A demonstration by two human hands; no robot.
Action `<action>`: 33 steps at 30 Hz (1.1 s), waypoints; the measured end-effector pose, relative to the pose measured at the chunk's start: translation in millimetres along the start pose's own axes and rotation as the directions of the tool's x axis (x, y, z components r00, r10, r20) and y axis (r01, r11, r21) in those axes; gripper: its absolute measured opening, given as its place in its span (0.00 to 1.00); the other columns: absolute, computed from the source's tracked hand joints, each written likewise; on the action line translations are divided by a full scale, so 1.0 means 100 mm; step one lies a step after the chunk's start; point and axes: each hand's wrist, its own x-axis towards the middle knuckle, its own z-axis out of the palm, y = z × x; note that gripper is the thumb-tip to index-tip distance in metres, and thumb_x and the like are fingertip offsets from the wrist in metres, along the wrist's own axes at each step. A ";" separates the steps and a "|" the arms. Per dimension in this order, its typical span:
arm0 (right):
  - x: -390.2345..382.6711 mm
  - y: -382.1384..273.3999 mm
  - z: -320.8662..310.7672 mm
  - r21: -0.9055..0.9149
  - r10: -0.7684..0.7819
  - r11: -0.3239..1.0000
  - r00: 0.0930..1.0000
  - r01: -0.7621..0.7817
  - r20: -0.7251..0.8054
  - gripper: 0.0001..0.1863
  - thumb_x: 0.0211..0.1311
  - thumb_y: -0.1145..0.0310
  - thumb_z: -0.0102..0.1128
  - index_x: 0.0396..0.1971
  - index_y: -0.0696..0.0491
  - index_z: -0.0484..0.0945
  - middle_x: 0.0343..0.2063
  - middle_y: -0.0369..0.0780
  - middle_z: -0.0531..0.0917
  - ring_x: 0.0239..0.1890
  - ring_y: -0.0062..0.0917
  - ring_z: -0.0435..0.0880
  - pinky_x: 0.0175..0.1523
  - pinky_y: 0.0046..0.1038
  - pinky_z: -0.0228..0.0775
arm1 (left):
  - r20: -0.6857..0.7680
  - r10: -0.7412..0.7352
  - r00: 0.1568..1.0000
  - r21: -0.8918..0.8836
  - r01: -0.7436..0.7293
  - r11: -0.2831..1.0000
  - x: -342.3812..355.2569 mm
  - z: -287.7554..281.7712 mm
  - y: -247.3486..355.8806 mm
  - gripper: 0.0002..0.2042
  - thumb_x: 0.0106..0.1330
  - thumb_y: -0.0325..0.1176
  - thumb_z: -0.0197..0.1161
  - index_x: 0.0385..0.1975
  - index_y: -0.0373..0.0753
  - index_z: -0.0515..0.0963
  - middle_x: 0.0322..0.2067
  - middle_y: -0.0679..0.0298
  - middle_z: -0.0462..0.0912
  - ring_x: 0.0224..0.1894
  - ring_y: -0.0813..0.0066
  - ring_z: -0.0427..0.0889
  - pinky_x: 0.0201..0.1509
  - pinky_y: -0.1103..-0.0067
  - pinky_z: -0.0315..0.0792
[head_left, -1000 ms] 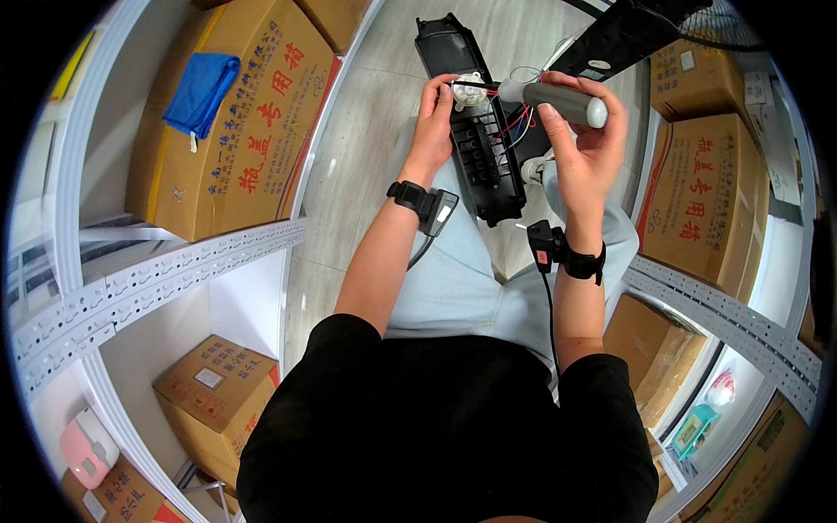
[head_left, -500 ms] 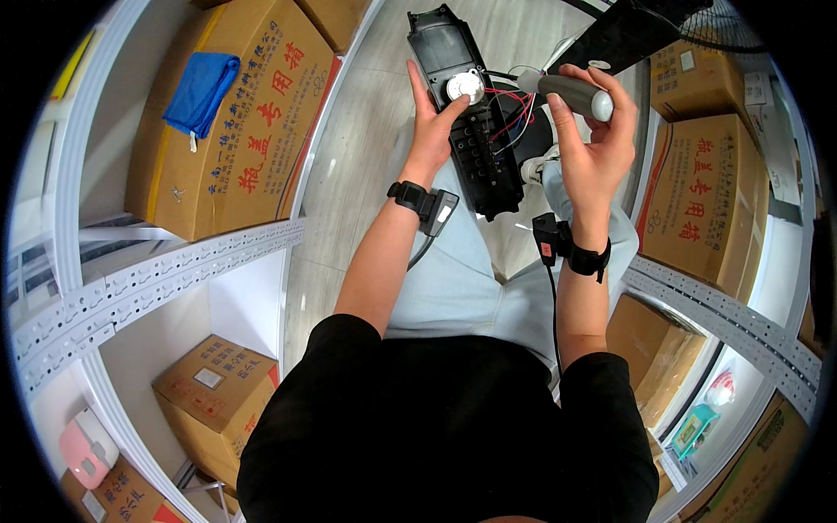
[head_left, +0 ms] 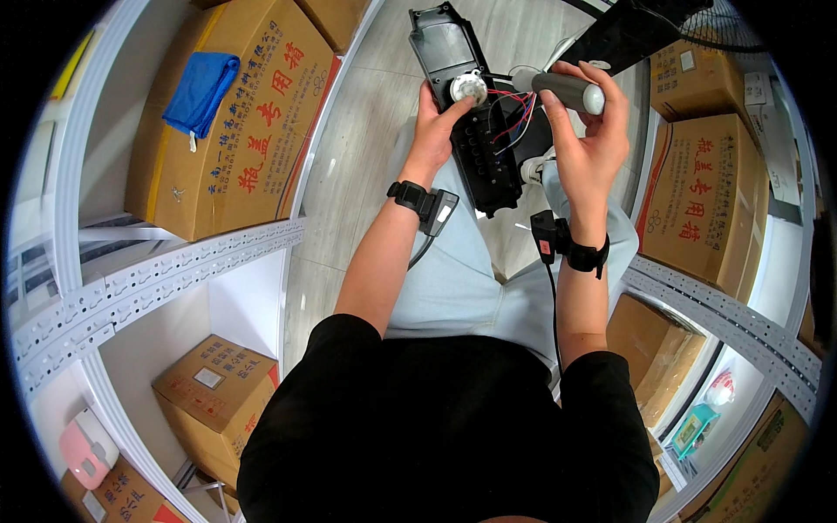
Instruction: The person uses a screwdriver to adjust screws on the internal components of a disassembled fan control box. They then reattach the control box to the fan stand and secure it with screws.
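My left hand (head_left: 435, 127) grips a long black plastic housing (head_left: 490, 179) by its left edge, above my lap. Its thumb presses on a round white-and-silver part (head_left: 469, 87) set in the housing; the other fingers go partly out of sight behind it. Thin red, white and dark wires (head_left: 523, 112) run from the housing's right side. In my right hand (head_left: 593, 131) is a thick grey-handled screwdriver (head_left: 565, 90), held between thumb and fingers. It lies nearly level, its dark shaft pointing left toward the round part. Whether the tip touches it, I cannot tell.
A black panel (head_left: 615, 52) and a fan with a wire guard (head_left: 719, 26) stand at the far right. Metal shelves with cardboard boxes (head_left: 697, 192) flank me on both sides. A blue cloth (head_left: 201, 94) lies on the left box. Cabled black modules are strapped to both wrists.
My left index finger, stretched out before, has curled in against the housing. The housing has shifted up slightly. My right hand and the screwdriver have moved a little left.
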 end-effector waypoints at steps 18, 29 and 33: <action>0.10 0.03 0.05 -0.107 -0.052 0.993 0.998 0.049 -0.025 0.26 0.51 0.71 0.74 0.51 0.51 0.76 0.38 0.38 0.84 0.42 0.24 0.84 0.46 0.25 0.79 | 0.021 0.005 1.000 0.023 -0.006 1.000 0.02 -0.02 -0.04 0.29 0.60 0.21 0.65 0.58 0.37 0.58 0.52 0.61 0.72 0.54 0.72 0.74 0.59 0.75 0.70; 0.14 -0.07 -0.03 -0.212 -0.073 0.974 0.996 0.081 0.047 0.27 0.52 0.69 0.72 0.54 0.49 0.76 0.40 0.39 0.82 0.38 0.26 0.83 0.40 0.26 0.78 | 0.027 -0.044 0.999 0.000 0.044 0.999 0.02 -0.03 -0.03 0.23 0.60 0.22 0.65 0.55 0.36 0.66 0.49 0.62 0.77 0.51 0.73 0.77 0.58 0.76 0.70; 0.17 -0.06 -0.10 -0.419 -0.131 0.895 0.988 0.153 0.081 0.25 0.55 0.68 0.69 0.55 0.49 0.75 0.41 0.41 0.82 0.38 0.27 0.84 0.37 0.25 0.79 | 0.037 -0.026 0.999 0.004 0.026 1.000 0.02 -0.02 -0.03 0.23 0.61 0.22 0.65 0.55 0.36 0.65 0.49 0.62 0.77 0.51 0.73 0.77 0.57 0.75 0.71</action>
